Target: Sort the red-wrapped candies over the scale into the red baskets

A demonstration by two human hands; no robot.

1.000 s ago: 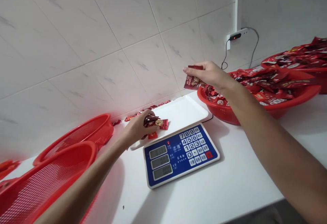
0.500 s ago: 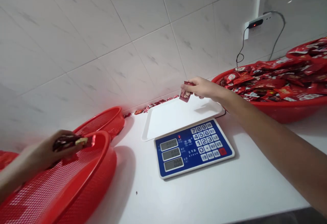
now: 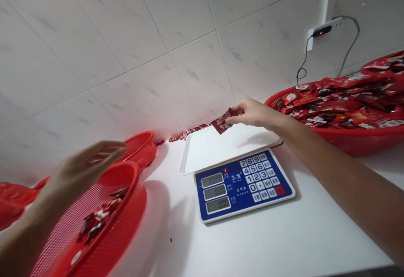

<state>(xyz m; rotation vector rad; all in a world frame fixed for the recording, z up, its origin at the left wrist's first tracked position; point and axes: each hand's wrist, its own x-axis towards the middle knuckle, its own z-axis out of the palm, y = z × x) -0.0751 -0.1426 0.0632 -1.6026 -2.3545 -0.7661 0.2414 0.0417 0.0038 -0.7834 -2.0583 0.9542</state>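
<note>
My right hand (image 3: 248, 113) pinches a small dark red packet (image 3: 222, 122) with pale print, above the white pan (image 3: 205, 146) of a digital scale. The scale's blue panel (image 3: 244, 184) faces me, with number keys and three displays. My left hand (image 3: 94, 159), a little blurred, hangs over a red mesh basket (image 3: 132, 193) with its fingers stretched out and nothing visible in them. Below it, several red and dark wrapped packets (image 3: 101, 216) lie inside that basket.
A large red basket (image 3: 356, 136) heaped with red packets stands at the right. Behind the left basket is another red basket (image 3: 147, 150). Small packets (image 3: 192, 131) line the wall foot. A power strip (image 3: 325, 30) with cables hangs on the tiled wall.
My left hand has let go of its packets, which now lie in the left basket, and has moved right. My right hand still holds its packet, now tilted and slightly further left.
</note>
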